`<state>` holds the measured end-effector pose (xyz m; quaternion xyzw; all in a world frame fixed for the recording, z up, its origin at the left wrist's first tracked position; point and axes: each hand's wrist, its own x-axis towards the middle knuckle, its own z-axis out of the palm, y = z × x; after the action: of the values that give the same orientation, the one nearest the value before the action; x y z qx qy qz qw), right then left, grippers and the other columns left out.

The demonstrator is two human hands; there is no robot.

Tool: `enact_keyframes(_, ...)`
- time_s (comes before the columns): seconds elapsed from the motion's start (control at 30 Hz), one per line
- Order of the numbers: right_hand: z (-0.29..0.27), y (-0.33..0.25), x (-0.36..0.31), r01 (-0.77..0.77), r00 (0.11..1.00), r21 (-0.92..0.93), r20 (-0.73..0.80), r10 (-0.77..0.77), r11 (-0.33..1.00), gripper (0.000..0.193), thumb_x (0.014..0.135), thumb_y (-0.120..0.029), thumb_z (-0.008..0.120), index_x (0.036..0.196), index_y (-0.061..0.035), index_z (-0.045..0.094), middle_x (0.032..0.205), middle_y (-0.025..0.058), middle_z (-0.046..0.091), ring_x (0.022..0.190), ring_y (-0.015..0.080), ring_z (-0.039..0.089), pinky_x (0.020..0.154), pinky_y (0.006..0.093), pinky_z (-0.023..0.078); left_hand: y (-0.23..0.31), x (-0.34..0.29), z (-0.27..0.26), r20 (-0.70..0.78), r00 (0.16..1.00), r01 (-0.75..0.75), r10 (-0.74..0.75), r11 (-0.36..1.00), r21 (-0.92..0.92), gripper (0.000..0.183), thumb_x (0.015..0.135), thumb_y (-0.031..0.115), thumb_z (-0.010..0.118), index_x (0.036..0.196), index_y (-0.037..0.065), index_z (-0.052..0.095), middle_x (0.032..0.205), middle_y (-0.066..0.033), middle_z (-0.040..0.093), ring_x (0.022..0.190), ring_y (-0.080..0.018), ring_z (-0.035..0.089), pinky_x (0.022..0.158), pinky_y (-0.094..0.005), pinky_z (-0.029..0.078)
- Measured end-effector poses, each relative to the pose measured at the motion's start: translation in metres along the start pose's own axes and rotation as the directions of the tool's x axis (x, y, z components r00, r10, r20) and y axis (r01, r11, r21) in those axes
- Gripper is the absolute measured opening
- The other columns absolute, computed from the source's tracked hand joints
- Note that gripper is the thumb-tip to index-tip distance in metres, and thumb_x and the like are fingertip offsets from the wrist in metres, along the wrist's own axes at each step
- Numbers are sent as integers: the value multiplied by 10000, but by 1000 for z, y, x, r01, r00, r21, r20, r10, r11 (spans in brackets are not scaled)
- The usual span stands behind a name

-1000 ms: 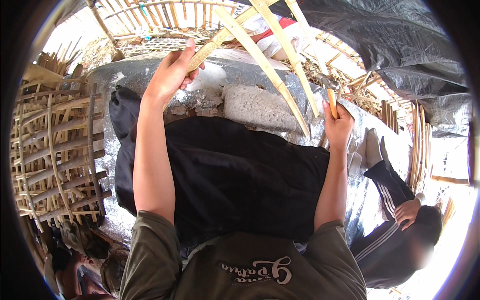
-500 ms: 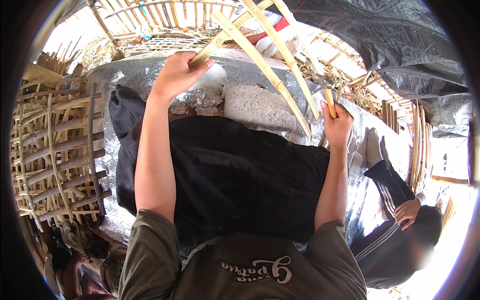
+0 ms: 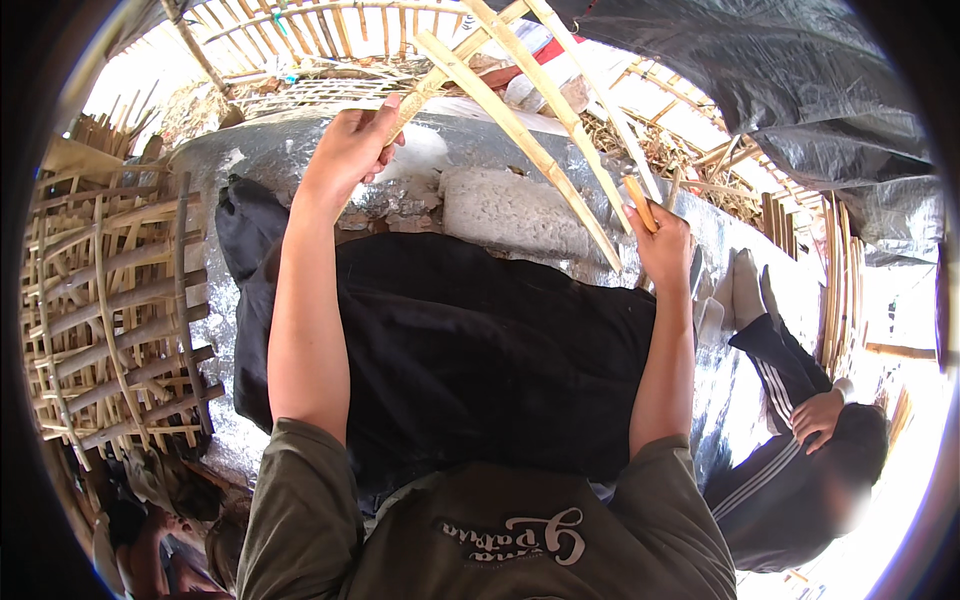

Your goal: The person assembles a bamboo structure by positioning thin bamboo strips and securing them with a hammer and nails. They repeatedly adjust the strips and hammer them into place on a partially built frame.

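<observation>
My left hand (image 3: 350, 155) is closed around the lower end of a pale bamboo crosspiece (image 3: 440, 75). Several split bamboo strips (image 3: 535, 148) fan out from it toward the right and down, forming a frame raised in front of me. My right hand (image 3: 663, 243) grips a tool by its orange handle (image 3: 640, 205), just right of the strips' lower ends; the tool's head is too blurred to make out. Black cloth (image 3: 480, 350) covers my lap below both hands. Beyond it lies a rough pale block (image 3: 515, 215), partly behind the strips.
A woven bamboo lattice (image 3: 110, 310) stands at the left. On the right sits another person in dark striped clothes (image 3: 780, 440). Dark plastic sheeting (image 3: 800, 80) hangs at the upper right. Bamboo scraps (image 3: 665, 150) lie beyond the block, and part of another person (image 3: 150, 540) shows lower left.
My left hand has turned on the crosspiece, its thumb now pointing up. My right hand has shifted slightly left, and the orange handle leans further left. The bamboo frame has moved a little left.
</observation>
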<state>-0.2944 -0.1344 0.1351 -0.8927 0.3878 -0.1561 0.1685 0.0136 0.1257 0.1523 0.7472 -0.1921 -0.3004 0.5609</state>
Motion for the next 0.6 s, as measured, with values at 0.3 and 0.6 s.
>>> enact_keyframes(0.3,5,14,0,-86,967,-200,217,129,976,353,882,-435,751,959,-91,767,665,159,639,600,300,613,619,436,479,-9,5,1,-3,1000,-20,20,1000,17,487,1014,499,571,850,41,593,620,43,443,491,-27,346,427,-209,281)
enact_keyframes(0.6,5,13,0,-112,952,-216,256,167,970,348,875,-436,754,960,-98,771,698,169,663,663,330,649,665,452,502,-11,6,-4,107,994,7,-5,1000,-12,427,1042,426,553,879,34,599,627,46,437,485,-24,320,422,-215,265)
